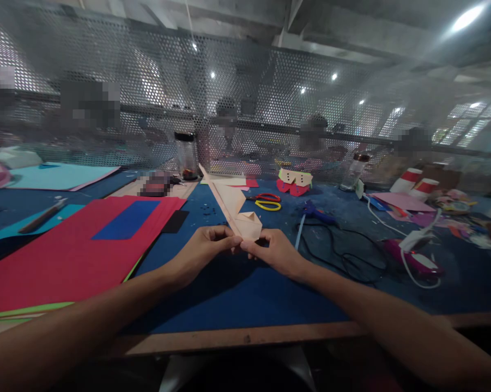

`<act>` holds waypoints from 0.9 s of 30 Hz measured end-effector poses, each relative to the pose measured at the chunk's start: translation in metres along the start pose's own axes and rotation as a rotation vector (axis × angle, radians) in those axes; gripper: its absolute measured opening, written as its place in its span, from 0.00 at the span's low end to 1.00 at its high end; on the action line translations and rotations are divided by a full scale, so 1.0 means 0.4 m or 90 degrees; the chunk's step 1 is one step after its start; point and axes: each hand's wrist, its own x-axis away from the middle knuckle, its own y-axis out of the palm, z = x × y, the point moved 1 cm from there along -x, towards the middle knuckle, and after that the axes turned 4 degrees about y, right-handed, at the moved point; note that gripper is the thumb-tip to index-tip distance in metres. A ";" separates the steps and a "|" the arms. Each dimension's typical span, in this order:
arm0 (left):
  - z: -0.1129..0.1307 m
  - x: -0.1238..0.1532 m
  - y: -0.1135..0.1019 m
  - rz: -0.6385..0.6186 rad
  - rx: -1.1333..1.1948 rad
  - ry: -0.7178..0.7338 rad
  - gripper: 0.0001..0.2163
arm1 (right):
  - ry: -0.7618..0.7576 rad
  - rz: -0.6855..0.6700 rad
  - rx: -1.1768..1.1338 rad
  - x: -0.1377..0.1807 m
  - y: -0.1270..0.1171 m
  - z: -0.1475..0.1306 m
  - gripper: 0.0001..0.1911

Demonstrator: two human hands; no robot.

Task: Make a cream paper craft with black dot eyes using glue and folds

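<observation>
Folded paper point(232, 199): cream, matt, angular flaps, one long straight strip point(217, 197). Your left hand point(204, 246) and right hand point(278, 251) pinch its near edge, the rest extending beyond.

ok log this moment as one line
left hand: pinches folded cream paper; right hand: pinches same piece; beyond: red-and-yellow scissors; right: blue glue gun; left: red sheet

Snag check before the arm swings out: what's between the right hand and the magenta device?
Head view: a narrow pale-blue strip nearest the right hand, then looped black cord toward the magenta device.
</observation>
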 end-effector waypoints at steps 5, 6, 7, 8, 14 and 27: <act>0.005 0.000 0.004 -0.004 0.007 -0.001 0.14 | -0.001 0.019 0.034 0.005 -0.001 -0.012 0.19; 0.005 0.000 0.004 -0.003 0.008 -0.001 0.14 | 0.002 0.020 0.030 0.005 -0.001 -0.011 0.19; 0.005 0.000 0.004 -0.002 0.009 -0.001 0.14 | 0.005 0.015 0.018 0.003 0.000 -0.008 0.19; 0.005 -0.001 0.003 0.000 0.010 -0.002 0.14 | 0.004 0.008 -0.003 0.001 0.000 -0.005 0.19; 0.003 -0.004 -0.003 0.019 0.020 -0.003 0.13 | -0.026 -0.024 -0.088 -0.009 0.000 0.015 0.22; 0.005 -0.006 -0.002 0.033 0.014 -0.002 0.13 | -0.020 0.021 -0.068 -0.005 -0.002 0.004 0.21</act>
